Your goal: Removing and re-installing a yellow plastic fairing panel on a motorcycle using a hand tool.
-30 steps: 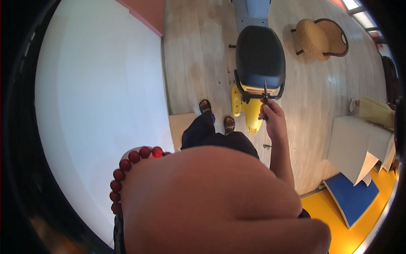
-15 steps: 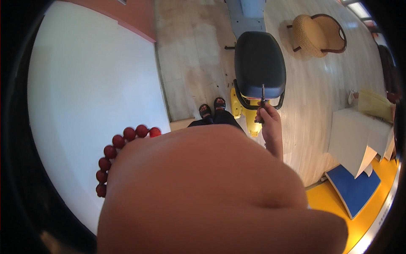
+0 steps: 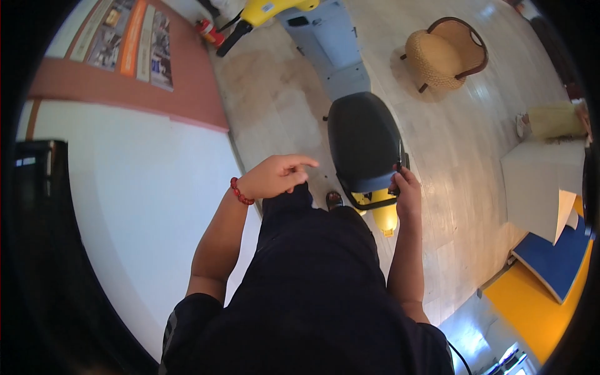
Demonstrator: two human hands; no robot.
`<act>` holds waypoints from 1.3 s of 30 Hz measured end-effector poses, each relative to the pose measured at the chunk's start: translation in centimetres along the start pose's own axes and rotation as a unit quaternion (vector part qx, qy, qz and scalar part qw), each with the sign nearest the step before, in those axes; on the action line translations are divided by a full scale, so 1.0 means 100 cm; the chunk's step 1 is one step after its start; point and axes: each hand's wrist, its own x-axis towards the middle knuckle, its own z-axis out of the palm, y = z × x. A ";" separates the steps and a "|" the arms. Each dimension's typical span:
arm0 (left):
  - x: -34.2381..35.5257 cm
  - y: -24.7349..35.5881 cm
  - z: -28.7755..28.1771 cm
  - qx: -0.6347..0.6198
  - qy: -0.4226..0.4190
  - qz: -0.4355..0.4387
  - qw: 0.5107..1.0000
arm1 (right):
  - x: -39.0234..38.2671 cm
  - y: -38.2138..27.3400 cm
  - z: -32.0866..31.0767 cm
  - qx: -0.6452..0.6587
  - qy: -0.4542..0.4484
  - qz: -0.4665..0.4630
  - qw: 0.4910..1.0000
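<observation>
My left hand [image 3: 275, 176] hovers in front of my lap, left of the scooter's black seat [image 3: 364, 140]. Its index finger points to the right, the other fingers are loosely bent, and nothing shows in it. A string of red beads [image 3: 241, 191] circles that wrist. Beside the seat's near right corner, my right hand [image 3: 406, 185] is closed around a slim tool [image 3: 399, 155] with a thin metal shaft and a dark handle. The shaft points away from me; its exact kind is too small to tell. Below the seat are a black rail and yellow bodywork [image 3: 385, 220].
The scooter's grey footboard [image 3: 328, 50] and yellow front [image 3: 275, 7] extend ahead. A wicker chair [image 3: 440, 56] stands at the far right. White boxes [image 3: 540, 178] and a blue board [image 3: 559, 256] sit at right. A white panel [image 3: 131, 206] lines the left; a red extinguisher [image 3: 209, 32] stands far left.
My left hand and forearm, which filled the near view, have dropped back to in front of my lap. The view has shifted, showing more of the scooter's front. My right hand keeps the slim tool.
</observation>
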 end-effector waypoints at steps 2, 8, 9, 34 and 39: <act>0.029 -0.034 -0.030 -0.006 -0.006 -0.040 0.999 | 0.018 0.015 0.004 0.011 0.045 0.007 0.999; 0.111 -0.124 -0.109 0.123 -0.085 -0.223 0.963 | 0.054 0.061 0.037 0.021 0.169 0.057 0.984; 0.119 -0.129 -0.118 0.165 -0.096 -0.227 0.955 | 0.056 0.069 0.044 0.020 0.197 0.054 0.979; 0.257 -0.112 -0.163 0.569 -0.433 0.022 0.698 | -0.042 0.108 0.149 0.243 0.716 -0.035 0.654; 0.279 -0.117 -0.118 0.615 -0.536 0.010 0.579 | -0.082 0.134 0.186 0.302 0.786 -0.020 0.540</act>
